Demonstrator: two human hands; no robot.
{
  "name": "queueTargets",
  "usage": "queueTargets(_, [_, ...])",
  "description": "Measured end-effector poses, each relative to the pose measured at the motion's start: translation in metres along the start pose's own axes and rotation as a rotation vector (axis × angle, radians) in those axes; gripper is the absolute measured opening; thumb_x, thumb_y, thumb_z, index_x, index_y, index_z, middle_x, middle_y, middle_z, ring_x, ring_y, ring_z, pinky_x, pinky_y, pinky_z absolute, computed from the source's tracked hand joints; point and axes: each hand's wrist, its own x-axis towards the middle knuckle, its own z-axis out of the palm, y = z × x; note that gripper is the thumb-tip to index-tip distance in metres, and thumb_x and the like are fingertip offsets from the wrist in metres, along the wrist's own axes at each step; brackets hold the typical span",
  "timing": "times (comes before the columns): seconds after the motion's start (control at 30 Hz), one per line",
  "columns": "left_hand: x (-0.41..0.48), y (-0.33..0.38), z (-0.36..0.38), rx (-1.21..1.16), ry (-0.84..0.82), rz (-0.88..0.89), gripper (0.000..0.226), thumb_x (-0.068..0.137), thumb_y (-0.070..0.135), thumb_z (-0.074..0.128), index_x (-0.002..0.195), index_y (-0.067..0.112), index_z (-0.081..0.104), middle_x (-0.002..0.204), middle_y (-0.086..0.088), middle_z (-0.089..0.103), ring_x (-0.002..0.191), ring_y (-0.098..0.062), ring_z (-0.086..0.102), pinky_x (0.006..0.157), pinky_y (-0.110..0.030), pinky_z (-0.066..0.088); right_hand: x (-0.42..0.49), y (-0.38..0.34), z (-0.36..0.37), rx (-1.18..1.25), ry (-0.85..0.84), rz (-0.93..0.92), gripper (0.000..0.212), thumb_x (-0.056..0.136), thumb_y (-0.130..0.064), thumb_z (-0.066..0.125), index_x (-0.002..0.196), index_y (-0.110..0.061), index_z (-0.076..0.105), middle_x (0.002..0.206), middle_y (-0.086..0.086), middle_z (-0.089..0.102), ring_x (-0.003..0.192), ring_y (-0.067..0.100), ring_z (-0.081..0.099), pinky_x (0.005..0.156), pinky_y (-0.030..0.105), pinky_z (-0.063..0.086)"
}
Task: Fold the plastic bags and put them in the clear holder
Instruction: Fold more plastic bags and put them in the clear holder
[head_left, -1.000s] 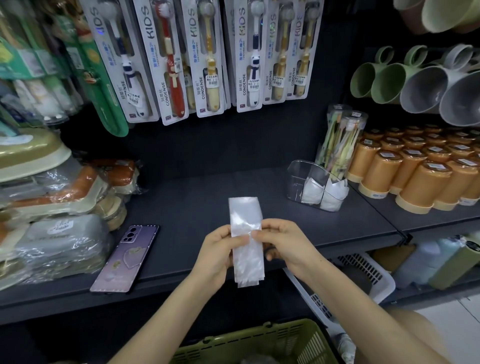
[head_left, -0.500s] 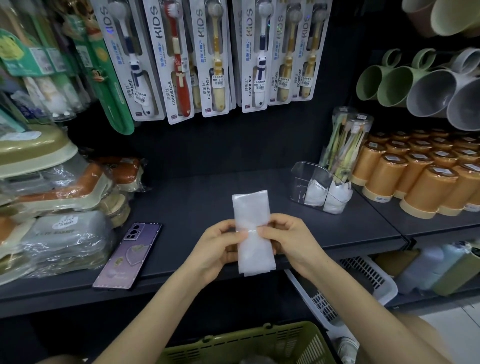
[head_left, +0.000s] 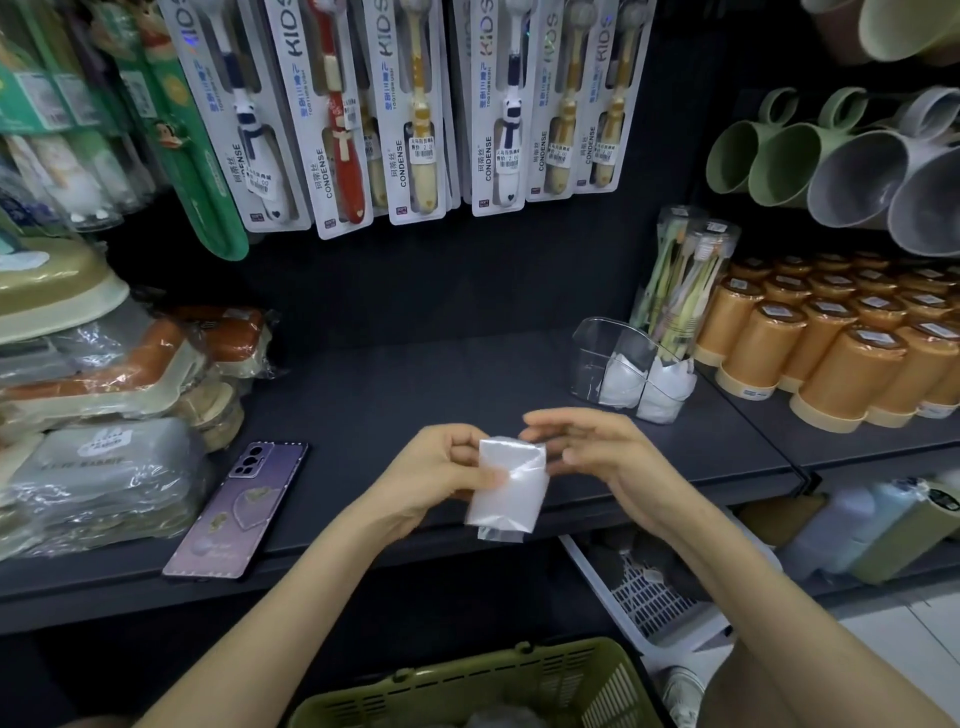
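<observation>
A white translucent plastic bag (head_left: 506, 488), folded into a short thick rectangle, hangs above the front edge of the dark shelf (head_left: 395, 395). My left hand (head_left: 436, 478) pinches its left side, thumb on the front. My right hand (head_left: 592, 452) hovers just right of the bag with blurred, loosely spread fingers and no grip on it. The clear holder (head_left: 592, 358) stands at the back right of the shelf with two folded white bags (head_left: 644, 384) inside its compartments.
A purple phone (head_left: 239, 509) lies on the shelf to the left, beside wrapped packages (head_left: 98, 467). Orange cups (head_left: 841, 358) and a toothbrush tub (head_left: 685, 280) crowd the right. Toothbrush packs (head_left: 415, 114) hang behind. A green basket (head_left: 483, 691) sits below, a white basket (head_left: 649, 597) under the shelf.
The bag's upper half has been folded down, making it shorter. My right hand has let go and pulled slightly right; my left hand keeps its hold.
</observation>
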Motion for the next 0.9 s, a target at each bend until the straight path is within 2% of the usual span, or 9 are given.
queueTargets(0.07, [0.009,0.003,0.005,0.11,0.015,0.068,0.015,0.078,-0.002,0.074,0.083,0.011,0.066,0.083,-0.008,0.073,0.08,-0.019,0.069,0.076,-0.031,0.055,0.003,-0.003,-0.004,-0.144,0.089,0.04,0.021,0.08,-0.015,0.07,0.101,-0.014,0.072,0.097,0.007,0.073,0.091,0.019,0.068,0.081,0.031,0.056])
queueTargets(0.17, [0.021,0.007,0.015,0.198,-0.001,0.123,0.015,0.077,0.005,0.077,0.087,0.011,0.068,0.087,-0.006,0.075,0.084,-0.018,0.071,0.082,-0.031,0.055,0.009,-0.003,-0.007,-0.474,0.206,-0.044,0.006,0.082,-0.014,0.074,0.081,-0.02,0.074,0.08,-0.003,0.073,0.075,0.007,0.065,0.072,0.022,0.053])
queueTargets(0.27, [0.03,0.006,0.027,0.18,-0.043,0.114,0.022,0.075,0.012,0.081,0.094,0.012,0.07,0.093,-0.003,0.075,0.09,-0.018,0.07,0.085,-0.029,0.055,0.012,-0.003,-0.019,-0.451,0.367,-0.101,0.015,0.084,-0.009,0.071,0.072,-0.019,0.072,0.066,-0.012,0.067,0.062,-0.001,0.058,0.064,0.017,0.048])
queueTargets(0.4, [0.045,-0.002,0.044,0.235,0.026,0.17,0.015,0.074,0.013,0.081,0.085,0.016,0.071,0.086,0.003,0.075,0.08,-0.009,0.069,0.076,-0.018,0.052,0.014,-0.003,-0.037,-0.409,0.474,-0.123,0.014,0.086,-0.008,0.069,0.073,-0.014,0.07,0.059,-0.018,0.062,0.057,-0.004,0.053,0.06,0.011,0.042])
queueTargets(0.53, [0.065,-0.002,0.052,0.412,0.054,0.233,0.014,0.076,0.013,0.08,0.073,0.021,0.069,0.069,0.015,0.069,0.067,0.0,0.063,0.068,-0.017,0.05,0.012,-0.004,-0.059,-0.296,0.311,-0.072,0.007,0.087,-0.015,0.068,0.092,-0.02,0.069,0.079,-0.011,0.065,0.077,-0.001,0.059,0.074,0.017,0.048])
queueTargets(0.6, [0.073,-0.001,0.055,0.51,0.05,0.267,0.023,0.076,0.016,0.08,0.064,0.027,0.064,0.06,0.02,0.063,0.06,0.002,0.057,0.062,-0.014,0.045,0.014,-0.005,-0.065,-0.291,0.217,-0.073,0.016,0.085,-0.02,0.068,0.1,-0.021,0.067,0.086,-0.009,0.065,0.083,-0.001,0.059,0.079,0.015,0.047])
queueTargets(0.67, [0.08,-0.001,0.058,0.585,0.033,0.302,0.024,0.077,0.019,0.079,0.063,0.029,0.062,0.058,0.021,0.062,0.059,0.0,0.055,0.059,-0.014,0.043,0.018,-0.005,-0.067,-0.364,0.234,-0.115,0.006,0.085,-0.011,0.07,0.087,-0.017,0.069,0.079,-0.011,0.065,0.074,-0.005,0.058,0.071,0.011,0.044])
queueTargets(0.77, [0.088,-0.001,0.061,0.63,0.026,0.352,0.025,0.079,0.02,0.078,0.063,0.031,0.062,0.059,0.021,0.062,0.06,-0.001,0.056,0.059,-0.013,0.042,0.022,0.0,-0.072,-0.365,0.33,-0.146,0.016,0.085,-0.006,0.069,0.074,-0.018,0.069,0.075,-0.01,0.067,0.069,-0.005,0.057,0.067,0.009,0.041])
queueTargets(0.9, [0.103,0.002,0.063,0.584,0.056,0.371,0.011,0.078,0.019,0.079,0.071,0.019,0.071,0.069,0.006,0.069,0.065,-0.011,0.062,0.064,-0.022,0.048,0.012,0.008,-0.088,-0.271,0.314,-0.093,0.017,0.083,-0.026,0.067,0.099,-0.029,0.068,0.098,-0.013,0.07,0.09,-0.005,0.061,0.079,0.012,0.046])
